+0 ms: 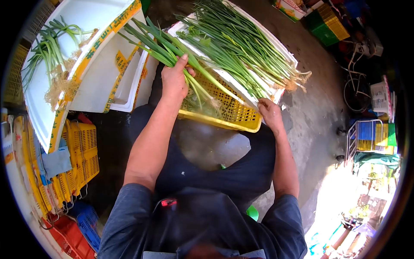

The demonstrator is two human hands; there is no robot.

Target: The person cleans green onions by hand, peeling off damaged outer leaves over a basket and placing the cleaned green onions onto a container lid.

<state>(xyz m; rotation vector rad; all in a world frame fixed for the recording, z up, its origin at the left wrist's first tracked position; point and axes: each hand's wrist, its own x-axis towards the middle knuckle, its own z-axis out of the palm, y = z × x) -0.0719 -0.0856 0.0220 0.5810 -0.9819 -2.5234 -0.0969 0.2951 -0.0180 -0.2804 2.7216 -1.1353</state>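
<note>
My left hand [174, 82] is closed around a small bunch of green onions [160, 48], its leaves pointing up and left and its pale roots hanging over a yellow plastic basket [233, 124]. One longer stalk slants from this bunch toward my right hand [271, 113]. The fingers of that hand are pinched at the root end of a green onion, beside the corner of a white foam box; the exact contact is partly hidden. In the foam box [282, 48] lies a large pile of green onions [233, 41], roots toward the right.
A white foam lid [92, 19] at left carries several loose green onions [54, 56]. More foam boxes [97, 82] stand beside it. Yellow crates [88, 149], a blue crate [88, 220] and a red one [69, 235] sit lower left. A metal cart [355, 138] stands right.
</note>
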